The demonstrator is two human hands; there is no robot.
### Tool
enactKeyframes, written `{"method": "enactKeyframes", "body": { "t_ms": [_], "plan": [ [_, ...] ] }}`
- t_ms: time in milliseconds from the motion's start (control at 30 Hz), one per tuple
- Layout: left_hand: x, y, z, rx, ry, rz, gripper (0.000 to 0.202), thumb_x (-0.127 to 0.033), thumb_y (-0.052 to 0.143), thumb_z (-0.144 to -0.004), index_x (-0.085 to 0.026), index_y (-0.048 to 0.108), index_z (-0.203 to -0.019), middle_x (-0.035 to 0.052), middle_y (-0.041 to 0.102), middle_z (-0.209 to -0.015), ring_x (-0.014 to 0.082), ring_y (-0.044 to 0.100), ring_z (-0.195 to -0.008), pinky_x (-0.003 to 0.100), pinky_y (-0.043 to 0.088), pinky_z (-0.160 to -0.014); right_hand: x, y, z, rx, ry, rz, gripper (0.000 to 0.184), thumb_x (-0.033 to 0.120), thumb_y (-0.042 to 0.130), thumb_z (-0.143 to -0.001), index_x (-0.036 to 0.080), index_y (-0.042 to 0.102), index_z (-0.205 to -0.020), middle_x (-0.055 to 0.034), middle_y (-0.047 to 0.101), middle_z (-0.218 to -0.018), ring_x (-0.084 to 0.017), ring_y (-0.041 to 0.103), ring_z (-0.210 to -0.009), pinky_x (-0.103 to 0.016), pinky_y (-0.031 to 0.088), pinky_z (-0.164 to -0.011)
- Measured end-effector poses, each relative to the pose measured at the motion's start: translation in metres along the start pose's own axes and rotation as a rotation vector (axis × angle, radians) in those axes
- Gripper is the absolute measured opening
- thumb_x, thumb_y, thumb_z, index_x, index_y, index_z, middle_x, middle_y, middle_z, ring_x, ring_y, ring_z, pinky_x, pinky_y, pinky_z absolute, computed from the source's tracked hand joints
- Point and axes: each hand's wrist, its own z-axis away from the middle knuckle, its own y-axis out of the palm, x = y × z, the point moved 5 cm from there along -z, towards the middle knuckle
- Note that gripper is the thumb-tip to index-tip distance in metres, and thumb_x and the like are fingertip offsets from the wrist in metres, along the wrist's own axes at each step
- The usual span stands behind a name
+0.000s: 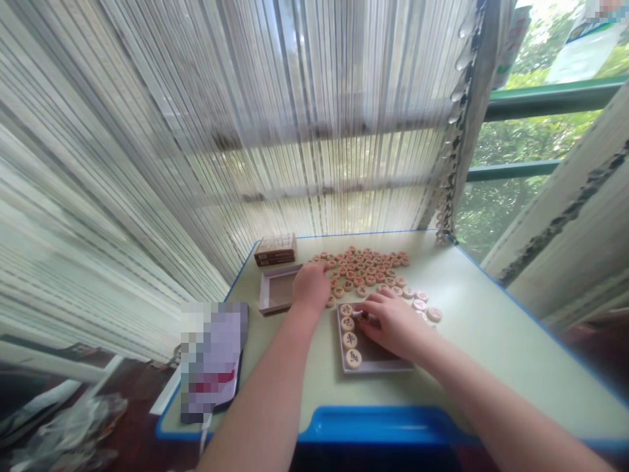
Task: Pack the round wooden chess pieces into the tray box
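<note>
Several round wooden game pieces with red and dark characters lie spread on a pale green table. My left hand rests curled over the left edge of that pile, fingertips on the pieces. A shallow tray near me holds a column of several pieces along its left side. My right hand lies over this tray, its fingers pinched on one piece beside the column. A few paler pieces sit just right of that hand.
A second, empty shallow tray sits left of my left hand. Behind it lies a small brown box. A blurred object lies at the table's left edge. String curtains hang behind and to the right; a window shows greenery.
</note>
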Motion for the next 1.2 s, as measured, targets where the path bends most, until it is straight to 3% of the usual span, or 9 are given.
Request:
{"method": "enactKeyframes", "body": {
  "t_ms": [133, 300, 700, 1200],
  "plan": [
    [0.003, 0.003, -0.001, 0.006, -0.004, -0.004, 0.034, -0.007, 0.043, -0.077, -0.022, 0.068, -0.096, 0.0049, 0.068, -0.100, 0.0177, 0.061, -0.095, 0.027, 0.044, -0.088, -0.002, -0.004, 0.002, -0.015, 0.008, -0.005, 0.027, 0.026, 0.052, -0.081, 0.023, 0.067, -0.103, -0.0075, 0.064, -0.091, -0.022, 0.048, -0.089, -0.034, 0.040, -0.079],
    [0.004, 0.005, -0.002, 0.017, 0.004, -0.001, 0.035, -0.007, 0.043, -0.077, -0.021, 0.068, -0.096, 0.0054, 0.068, -0.101, 0.0171, 0.060, -0.096, 0.027, 0.043, -0.089, -0.006, -0.004, 0.003, 0.030, 0.020, 0.010, 0.034, 0.016, 0.057, -0.070, 0.023, 0.066, -0.102, -0.0060, 0.064, -0.087, -0.022, 0.048, -0.087, -0.033, 0.040, -0.076],
    [0.003, 0.005, -0.003, 0.043, -0.010, -0.012, 0.034, -0.008, 0.044, -0.078, -0.022, 0.068, -0.098, 0.0055, 0.067, -0.103, 0.0171, 0.060, -0.098, 0.027, 0.042, -0.092, -0.008, 0.001, 0.000, -0.027, 0.027, 0.014, 0.019, 0.020, 0.055, -0.077, 0.021, 0.067, -0.091, -0.0062, 0.065, -0.087, -0.021, 0.049, -0.088, -0.031, 0.040, -0.077],
    [0.003, 0.005, -0.002, 0.048, -0.001, -0.019, 0.035, -0.008, 0.044, -0.078, -0.022, 0.067, -0.099, 0.0052, 0.067, -0.105, 0.0166, 0.059, -0.099, 0.026, 0.041, -0.093, -0.009, 0.005, -0.002, -0.038, 0.024, 0.003, 0.020, 0.019, 0.057, -0.077, 0.023, 0.068, -0.093, -0.0049, 0.065, -0.088, -0.020, 0.048, -0.089, -0.031, 0.042, -0.077]
  ]
}}
